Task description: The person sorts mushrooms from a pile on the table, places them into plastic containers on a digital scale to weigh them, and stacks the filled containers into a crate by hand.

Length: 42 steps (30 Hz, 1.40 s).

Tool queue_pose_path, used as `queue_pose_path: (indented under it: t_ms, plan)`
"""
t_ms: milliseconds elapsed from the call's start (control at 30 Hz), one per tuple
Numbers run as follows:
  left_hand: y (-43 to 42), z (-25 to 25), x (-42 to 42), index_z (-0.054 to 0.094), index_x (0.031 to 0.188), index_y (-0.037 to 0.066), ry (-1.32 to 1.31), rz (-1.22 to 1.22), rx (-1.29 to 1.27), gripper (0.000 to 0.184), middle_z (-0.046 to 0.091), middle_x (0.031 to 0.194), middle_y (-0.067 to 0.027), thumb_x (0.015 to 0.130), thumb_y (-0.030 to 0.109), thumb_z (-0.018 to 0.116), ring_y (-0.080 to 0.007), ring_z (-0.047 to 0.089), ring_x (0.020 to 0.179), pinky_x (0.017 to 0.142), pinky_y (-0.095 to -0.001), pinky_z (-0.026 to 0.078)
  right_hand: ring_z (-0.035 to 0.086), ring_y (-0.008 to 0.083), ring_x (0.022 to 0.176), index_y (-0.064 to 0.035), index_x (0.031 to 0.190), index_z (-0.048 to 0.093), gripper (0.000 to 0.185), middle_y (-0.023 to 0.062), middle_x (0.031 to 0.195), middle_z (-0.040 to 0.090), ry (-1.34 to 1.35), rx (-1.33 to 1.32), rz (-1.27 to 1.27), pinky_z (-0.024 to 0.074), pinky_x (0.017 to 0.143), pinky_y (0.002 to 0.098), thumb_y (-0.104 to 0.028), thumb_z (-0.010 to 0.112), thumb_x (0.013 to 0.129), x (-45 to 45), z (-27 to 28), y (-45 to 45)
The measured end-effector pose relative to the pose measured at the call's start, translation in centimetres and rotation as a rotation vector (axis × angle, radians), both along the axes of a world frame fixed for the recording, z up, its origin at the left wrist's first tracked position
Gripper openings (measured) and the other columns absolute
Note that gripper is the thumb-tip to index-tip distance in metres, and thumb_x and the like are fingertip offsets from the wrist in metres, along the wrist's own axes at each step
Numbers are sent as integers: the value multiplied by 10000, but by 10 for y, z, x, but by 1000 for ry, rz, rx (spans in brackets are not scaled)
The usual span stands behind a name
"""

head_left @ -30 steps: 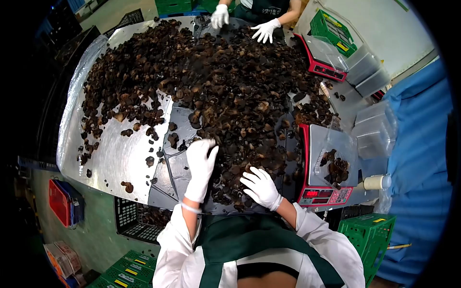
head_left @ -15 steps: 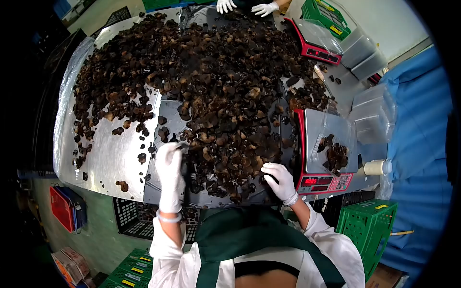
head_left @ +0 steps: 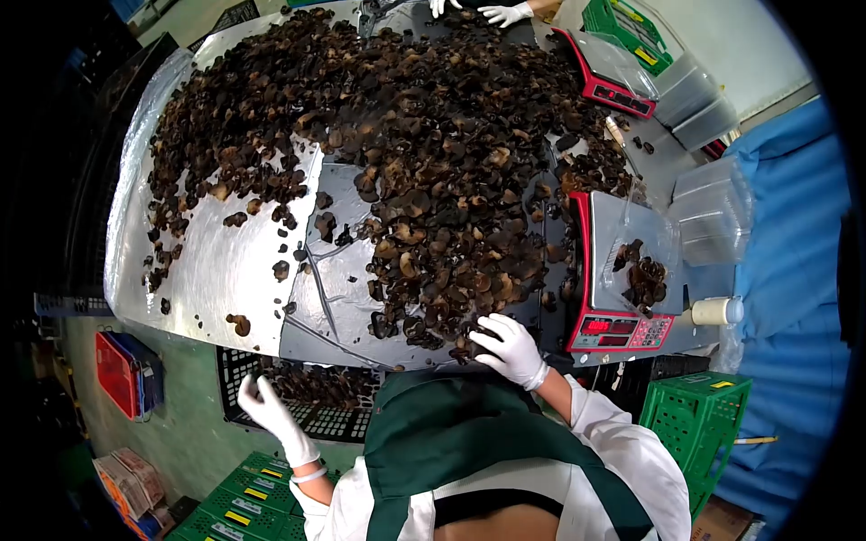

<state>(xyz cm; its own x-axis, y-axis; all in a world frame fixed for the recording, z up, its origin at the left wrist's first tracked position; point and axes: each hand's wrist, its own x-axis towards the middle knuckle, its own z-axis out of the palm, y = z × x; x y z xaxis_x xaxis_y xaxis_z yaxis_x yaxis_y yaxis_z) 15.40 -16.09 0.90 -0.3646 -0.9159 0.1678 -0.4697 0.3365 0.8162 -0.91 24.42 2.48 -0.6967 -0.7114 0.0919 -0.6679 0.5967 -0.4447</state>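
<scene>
Dark brown wood ear mushrooms point(head_left: 433, 216) lie in a wide heap over the table. My right hand point(head_left: 512, 350), in a white glove, rests at the heap's near edge with its fingers apart, fingertips touching mushrooms. My left hand point(head_left: 273, 417), also gloved, is off the table above a black crate point(head_left: 236, 397) that has more mushrooms in it. Its thumb and fingers are apart, and no mushroom shows between them. On the right, a red scale point(head_left: 585, 270) carries a clear plastic tub point(head_left: 615, 290) with a few mushrooms inside.
A second red scale point(head_left: 621, 97) stands at the far right. Stacked clear tubs point(head_left: 713, 212) and a white bottle point(head_left: 717, 311) line the right edge. Across the table are a co-worker's gloved hands point(head_left: 507, 13). Green crates point(head_left: 695, 424) flank me.
My left hand has moved from the table down and left, over the black crate. My right hand has shifted slightly left onto the near mushrooms. The view has tilted a little.
</scene>
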Motion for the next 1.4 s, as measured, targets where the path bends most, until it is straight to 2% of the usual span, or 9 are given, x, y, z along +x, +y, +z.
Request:
queue_pose_path:
  t_ms: [167,267,400,700,867,1000,1133,1300,1400]
  plan:
    - [81,10,-73,593,1142,29,104,-580,209,416,566,1127,-123,753,102,722,-263,526,1078,972,-371,408,371,445,1281,-163,1331,510,745,201,1399,400,-32,-22,-29,338,1052,510,-426,759,680,4,12,-17]
    - [110,12,-113,505,1308,52,-25,-1011,-137,733,472,1351,-187,699,347,785,-374,436,1245,1052,-440,342,245,446,1365,-224,1413,421,819,191,1502,269,33,31,53,246,1102,534,-546,682,706,-5,3,-48]
    - [124,1,-132,446,1372,74,-215,-1266,-344,806,321,1474,-202,722,459,727,-427,309,1338,1077,-492,294,222,422,1382,-257,1460,328,857,160,1517,252,20,160,87,208,1106,556,-520,681,725,-24,9,-82]
    - [127,0,-89,558,1263,88,-178,-1422,-459,701,494,1336,-132,716,499,712,-375,411,1250,1037,-490,333,437,308,1239,-193,1277,549,524,123,1354,479,174,26,222,323,1045,481,-426,619,813,-6,-13,-37]
    - [137,-11,-105,562,1245,104,-258,-1338,-560,549,497,1342,-104,796,400,670,-318,418,1261,968,-448,352,403,351,1267,-179,1289,534,555,138,1425,412,127,110,177,369,998,479,-466,607,820,-13,-10,-63]
    - [125,-20,-114,644,1061,73,-107,-1284,-539,344,584,1197,-107,751,201,721,-320,530,1071,856,-409,447,538,247,1048,-172,1156,594,367,78,1294,509,135,131,196,482,820,371,-259,615,801,-27,-18,-60]
    - [123,-21,-124,637,1018,39,89,-1081,-188,247,609,1113,-131,790,116,695,-312,571,1009,870,-385,468,593,226,942,-158,1058,655,286,41,1113,601,12,-279,-80,520,771,339,-161,665,772,-36,-13,-57]
    - [130,6,-138,572,1110,37,334,-783,970,213,615,1132,-77,969,187,515,-167,569,1049,951,-304,426,628,261,1016,-134,1300,478,345,120,1243,594,-1503,-1309,-469,540,656,348,-221,521,968,-50,-1,-50]
    - [140,11,-148,549,1176,114,659,-632,1742,300,616,1142,-61,983,333,479,-204,595,980,757,-341,501,544,372,1162,-179,1412,364,426,159,1389,457,-1690,-1701,-402,569,703,471,-341,344,1019,-50,4,-53]
